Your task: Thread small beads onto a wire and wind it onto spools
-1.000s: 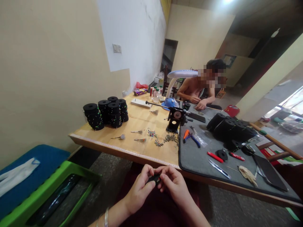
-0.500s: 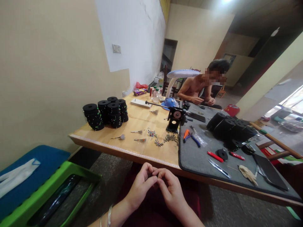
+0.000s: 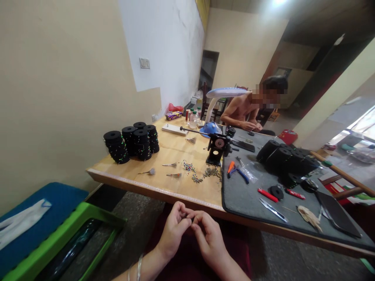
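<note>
My left hand (image 3: 175,228) and my right hand (image 3: 207,234) meet above my lap, just in front of the table's near edge. Both are closed, with thumbs and fingertips pinched close together. Whatever lies between the fingertips is too small or hidden to name. Beyond them on the wooden table (image 3: 155,185) lie small multicoloured beads (image 3: 189,167), dark metallic bits (image 3: 212,171) and several little bundles of thin strands (image 3: 174,175). A black hand-cranked winder (image 3: 217,148) stands behind these.
Stacked black spools (image 3: 117,146) stand at the left, more black spools (image 3: 281,156) at the right. The grey mat (image 3: 243,203) bears pliers (image 3: 238,171), tweezers (image 3: 274,210) and a red-handled tool (image 3: 268,195). A lamp (image 3: 211,125) stands at the back; another person (image 3: 240,113) sits across. A green stool (image 3: 88,212) is left.
My thumbs and fingertips have shifted slightly, still pinched together. The person across has lowered the head and brought both hands together. The view has tipped a little.
</note>
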The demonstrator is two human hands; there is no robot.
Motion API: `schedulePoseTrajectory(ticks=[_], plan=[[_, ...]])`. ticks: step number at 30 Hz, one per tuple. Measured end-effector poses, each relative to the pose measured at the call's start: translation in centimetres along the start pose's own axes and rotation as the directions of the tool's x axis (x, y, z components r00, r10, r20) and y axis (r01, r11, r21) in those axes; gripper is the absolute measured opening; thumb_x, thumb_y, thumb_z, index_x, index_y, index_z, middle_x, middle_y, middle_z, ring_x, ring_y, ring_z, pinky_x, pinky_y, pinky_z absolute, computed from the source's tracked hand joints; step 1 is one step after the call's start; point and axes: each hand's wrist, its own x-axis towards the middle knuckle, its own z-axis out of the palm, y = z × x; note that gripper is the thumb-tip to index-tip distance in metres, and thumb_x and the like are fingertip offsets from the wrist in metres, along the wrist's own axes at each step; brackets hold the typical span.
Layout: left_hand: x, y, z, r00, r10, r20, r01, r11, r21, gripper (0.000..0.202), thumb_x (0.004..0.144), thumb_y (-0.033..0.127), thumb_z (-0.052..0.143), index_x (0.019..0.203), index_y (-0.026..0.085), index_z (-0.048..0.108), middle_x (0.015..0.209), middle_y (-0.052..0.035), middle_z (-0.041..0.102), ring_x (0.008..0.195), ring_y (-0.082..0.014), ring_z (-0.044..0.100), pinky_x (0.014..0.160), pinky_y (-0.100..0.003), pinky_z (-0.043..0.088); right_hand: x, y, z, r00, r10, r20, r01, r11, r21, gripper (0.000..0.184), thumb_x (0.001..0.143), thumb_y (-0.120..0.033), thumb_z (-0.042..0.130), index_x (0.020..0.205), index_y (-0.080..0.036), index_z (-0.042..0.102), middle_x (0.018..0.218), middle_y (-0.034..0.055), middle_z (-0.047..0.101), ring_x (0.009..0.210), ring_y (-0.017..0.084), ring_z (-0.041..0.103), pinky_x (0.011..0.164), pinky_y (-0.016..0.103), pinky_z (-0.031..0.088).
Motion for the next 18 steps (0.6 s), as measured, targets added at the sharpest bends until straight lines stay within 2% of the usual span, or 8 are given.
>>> schedulePoseTrajectory(ticks=[4, 8, 10, 13, 16, 18], plan=[[0.3, 0.2, -0.3, 0.999, -0.001, 0.037, 0.000, 1.000, 0.030, 0.019, 0.074, 0.015, 0.058, 0.078, 0.020, 0.040, 0.074, 0.0033, 0.053, 0.069, -0.0119, 0.050, 0.063, -0.023, 0.040, 0.2, 0.5, 0.2, 0.997, 0.042, -0.061, -0.037, 0.996, 0.076, 0.015, 0.088, -0.025, 0.049, 0.074, -0.021, 0.051, 0.091, 0.0079, 0.064, 0.086, 0.020, 0.060, 0.075, 0.029, 0.047], [0.4, 0.8, -0.7, 0.988, -0.062, 0.142, 0.055, 0.997, 0.051, 0.016, 0.075, 0.017, 0.061, 0.085, 0.020, 0.048, 0.086, -0.0011, 0.057, 0.079, -0.0154, 0.054, 0.069, -0.027, 0.043, 0.4, 1.2, 0.2, 0.979, 0.185, -0.087, -0.155, 0.950, 0.270, 0.021, 0.086, -0.035, 0.054, 0.074, -0.018, 0.052, 0.091, 0.0075, 0.065, 0.063, 0.014, 0.057, 0.061, 0.027, 0.048], [0.4, 0.9, -1.1, 0.988, -0.046, 0.144, 0.034, 0.996, 0.086, 0.019, 0.074, 0.016, 0.063, 0.088, 0.020, 0.050, 0.091, -0.0029, 0.061, 0.085, -0.0177, 0.056, 0.074, -0.029, 0.044, 0.6, 1.6, 0.1, 0.971, 0.230, -0.071, -0.192, 0.917, 0.350, 0.025, 0.084, -0.040, 0.057, 0.075, -0.017, 0.053, 0.090, 0.0077, 0.065, 0.059, 0.013, 0.057, 0.060, 0.028, 0.049], [0.6, 1.0, -1.9, 0.996, 0.007, 0.087, -0.019, 0.989, 0.147, 0.018, 0.075, 0.020, 0.064, 0.088, 0.020, 0.052, 0.097, -0.0054, 0.065, 0.098, -0.0216, 0.058, 0.086, -0.034, 0.042, 0.9, 2.3, -0.5, 0.956, 0.275, -0.108, -0.220, 0.906, 0.361, 0.031, 0.080, -0.048, 0.060, 0.077, -0.017, 0.057, 0.087, 0.0083, 0.065, 0.065, 0.016, 0.060, 0.058, 0.028, 0.050], [1.5, 1.6, -3.5, 0.992, 0.126, -0.017, -0.116, 0.953, 0.279, 0.022, 0.073, 0.026, 0.067, 0.090, 0.020, 0.054, 0.100, -0.0078, 0.066, 0.103, -0.0245, 0.058, 0.093, -0.037, 0.040, 1.4, 2.2, -1.8, 0.934, 0.298, -0.194, -0.246, 0.935, 0.255, 0.038, 0.076, -0.056, 0.060, 0.081, -0.018, 0.062, 0.076, 0.0077, 0.065, 0.062, 0.019, 0.060, 0.050, 0.027, 0.048], [2.5, 2.6, -5.1, 0.963, 0.253, -0.095, -0.195, 0.894, 0.403, 0.028, 0.072, 0.028, 0.069, 0.094, 0.019, 0.055, 0.104, -0.0095, 0.065, 0.104, -0.0255, 0.058, 0.095, -0.039, 0.040, 1.5, 1.5, -2.6, 0.959, 0.274, -0.075, -0.260, 0.952, 0.160, 0.035, 0.078, -0.056, 0.058, 0.082, -0.022, 0.066, 0.067, 0.0060, 0.065, 0.054, 0.018, 0.059, 0.047, 0.029, 0.048]])
